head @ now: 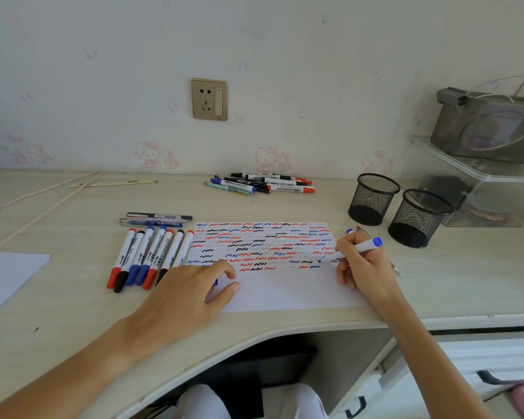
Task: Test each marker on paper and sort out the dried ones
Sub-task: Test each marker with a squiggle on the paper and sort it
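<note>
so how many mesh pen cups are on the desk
2: one mesh cup near the wall, right of the paper, the other mesh cup just right of it, nearer the desk's edge. Neither is hidden.

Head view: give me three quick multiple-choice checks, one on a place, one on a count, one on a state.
1. Where does the row of capped markers lie?
A. left of the test paper
B. inside a cup
C. on the shelf

2. How many black mesh cups stand on the desk?
A. one
B. two
C. four

3. What is the right hand doing?
A. resting flat
B. holding a blue marker, tip on the paper
C. holding a cup

Answers: 1 A, the row borders the paper's left edge; 2 B, two stand together; 3 B, fingers grip its barrel.
</note>
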